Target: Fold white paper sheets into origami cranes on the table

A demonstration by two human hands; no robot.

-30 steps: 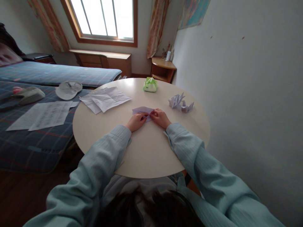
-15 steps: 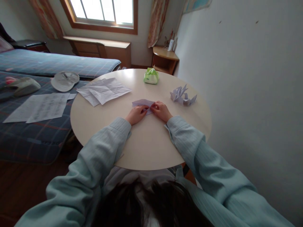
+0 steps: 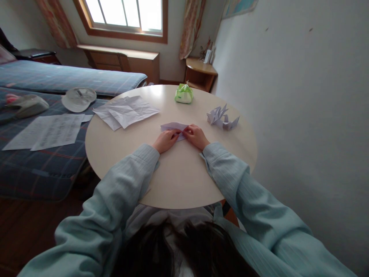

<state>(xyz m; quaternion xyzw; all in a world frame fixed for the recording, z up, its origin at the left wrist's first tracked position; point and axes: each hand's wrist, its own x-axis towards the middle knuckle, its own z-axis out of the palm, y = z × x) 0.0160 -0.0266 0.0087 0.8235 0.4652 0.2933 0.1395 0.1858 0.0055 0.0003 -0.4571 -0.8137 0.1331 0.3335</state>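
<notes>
A small folded piece of pale lilac paper [image 3: 172, 126] lies on the round beige table [image 3: 178, 181]. My left hand [image 3: 165, 140] and my right hand [image 3: 196, 136] meet at its near right corner, fingers curled and pinched on the paper, pressing it against the tabletop. Both arms wear light blue sleeves. Most of the paper's near edge is hidden under my fingers.
Crumpled white sheets [image 3: 127, 110] lie at the table's left. A green tissue pack [image 3: 183, 94] stands at the far side, folded paper figures [image 3: 221, 117] at the right. A bed [image 3: 43, 127] with papers and a cap is to the left; a wall is close on the right.
My hands stay pinched on the folded paper in the same spot. Between the oldest frame and now only the camera tilted slightly, shifting the scene upward.
</notes>
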